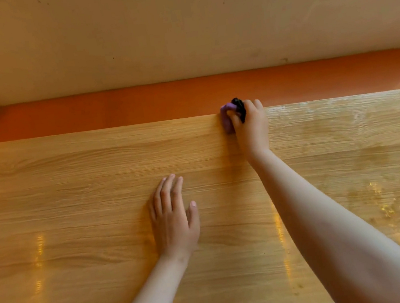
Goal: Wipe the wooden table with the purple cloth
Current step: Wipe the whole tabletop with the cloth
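Observation:
The wooden table (76, 183) fills the lower two thirds of the view, light oak with a straight far edge. My right hand (252, 129) reaches to that far edge and is closed on the purple cloth (227, 118), which is bunched under my fingers with a dark part showing on top. Most of the cloth is hidden by the hand. My left hand (174, 218) lies flat on the table near the middle, fingers together and palm down, holding nothing.
An orange band (112, 108) runs along the wall just behind the table's far edge, with a beige wall (177, 27) above it. Shiny streaks (342, 120) show on the right part of the table. The near edge is at the bottom.

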Available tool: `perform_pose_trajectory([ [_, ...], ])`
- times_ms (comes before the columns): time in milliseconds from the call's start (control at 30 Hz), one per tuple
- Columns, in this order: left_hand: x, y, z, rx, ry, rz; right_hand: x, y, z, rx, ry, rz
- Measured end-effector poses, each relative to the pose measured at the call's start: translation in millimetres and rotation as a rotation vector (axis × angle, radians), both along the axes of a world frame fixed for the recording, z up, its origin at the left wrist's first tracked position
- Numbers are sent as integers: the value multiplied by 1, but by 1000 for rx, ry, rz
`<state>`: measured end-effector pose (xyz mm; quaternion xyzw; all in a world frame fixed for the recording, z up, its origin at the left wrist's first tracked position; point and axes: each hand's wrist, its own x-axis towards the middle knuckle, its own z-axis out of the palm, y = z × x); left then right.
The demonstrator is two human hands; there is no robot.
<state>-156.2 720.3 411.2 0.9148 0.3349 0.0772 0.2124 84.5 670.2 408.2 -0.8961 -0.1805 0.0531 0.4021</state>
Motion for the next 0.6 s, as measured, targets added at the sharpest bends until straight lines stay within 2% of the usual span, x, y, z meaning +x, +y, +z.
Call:
perform_pose_trajectory([
  [200, 29, -60, -7, -88, -27, 21, 61, -69, 7, -59, 12, -2],
  [333, 31, -64, -14, -10, 31, 45, 81, -75, 11, -107, 1, 230],
  [500, 31, -67, -14, 38, 18, 70, 98, -69, 18, -214, -48, 590],
  [600, 31, -67, -14, 48, 10, 74, 95, -69, 21, -242, -70, 712],
])
